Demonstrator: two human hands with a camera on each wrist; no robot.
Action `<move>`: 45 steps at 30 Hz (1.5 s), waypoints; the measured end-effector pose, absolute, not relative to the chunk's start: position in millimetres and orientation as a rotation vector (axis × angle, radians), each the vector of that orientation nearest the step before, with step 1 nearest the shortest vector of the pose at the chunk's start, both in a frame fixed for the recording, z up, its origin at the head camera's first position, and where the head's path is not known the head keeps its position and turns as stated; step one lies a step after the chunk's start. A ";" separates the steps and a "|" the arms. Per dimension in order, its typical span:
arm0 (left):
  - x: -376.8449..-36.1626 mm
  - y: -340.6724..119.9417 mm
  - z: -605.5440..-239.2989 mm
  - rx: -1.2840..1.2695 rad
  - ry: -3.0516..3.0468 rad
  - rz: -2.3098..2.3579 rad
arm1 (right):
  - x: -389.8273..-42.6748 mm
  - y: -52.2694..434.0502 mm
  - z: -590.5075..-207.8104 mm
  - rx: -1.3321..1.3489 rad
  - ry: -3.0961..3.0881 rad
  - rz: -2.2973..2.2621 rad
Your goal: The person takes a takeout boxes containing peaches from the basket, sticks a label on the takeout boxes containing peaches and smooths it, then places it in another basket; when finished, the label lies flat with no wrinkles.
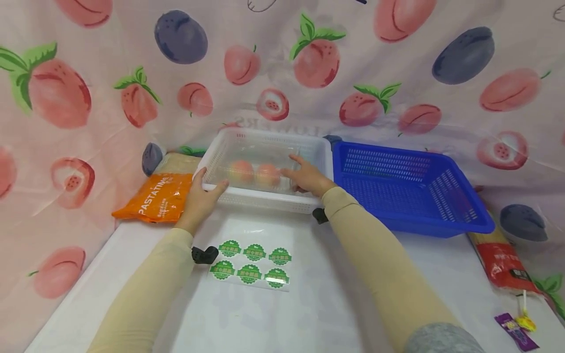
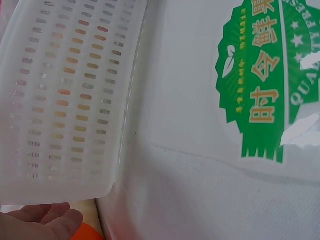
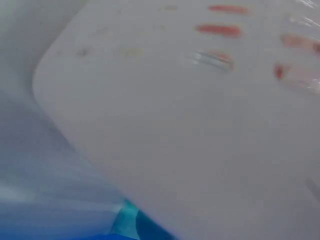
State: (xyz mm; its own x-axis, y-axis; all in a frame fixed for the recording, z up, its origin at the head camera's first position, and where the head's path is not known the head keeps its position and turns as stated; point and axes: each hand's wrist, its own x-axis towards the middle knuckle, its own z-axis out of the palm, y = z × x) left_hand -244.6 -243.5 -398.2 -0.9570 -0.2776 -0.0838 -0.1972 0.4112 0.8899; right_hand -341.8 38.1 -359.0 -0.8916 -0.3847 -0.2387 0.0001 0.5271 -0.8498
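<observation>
A white perforated plastic basket (image 1: 282,200) stands at the back of the table, holding a clear plastic container (image 1: 282,151) with two peach-coloured round fruits (image 1: 268,175). My left hand (image 1: 200,201) rests at the basket's front left corner, thumb and index finger spread along its rim. In the left wrist view, the fingertips (image 2: 65,222) show by the basket's end wall, with loosely bent fingers. My right hand (image 1: 311,179) reaches over the basket's right side, its extended fingers at the container's right end. The right wrist view shows only the blurred basket wall (image 3: 150,115).
A blue perforated basket (image 1: 384,196) stands right of the white one. An orange pasta bag (image 1: 161,196) lies at left, a red package (image 1: 507,264) at right, with a purple wrapper (image 1: 515,331) and a yellow lollipop (image 1: 525,322). A sheet of green labels (image 1: 249,273) lies in front.
</observation>
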 end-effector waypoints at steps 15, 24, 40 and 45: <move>-245.0 -241.6 -398.1 0.431 -2.596 -1.577 | -334.8 64.4 -339.5 -0.360 2.592 -1.379; -242.9 -240.5 -396.4 0.408 -2.609 -1.577 | -322.8 83.5 -324.3 -0.370 2.623 -1.537; -241.8 -241.5 -394.9 0.426 -2.649 -1.550 | -304.5 110.6 -299.2 -0.327 2.688 -1.390; -242.0 -240.9 -394.7 0.430 -2.651 -1.544 | -298.2 123.5 -293.2 -0.334 2.691 -1.356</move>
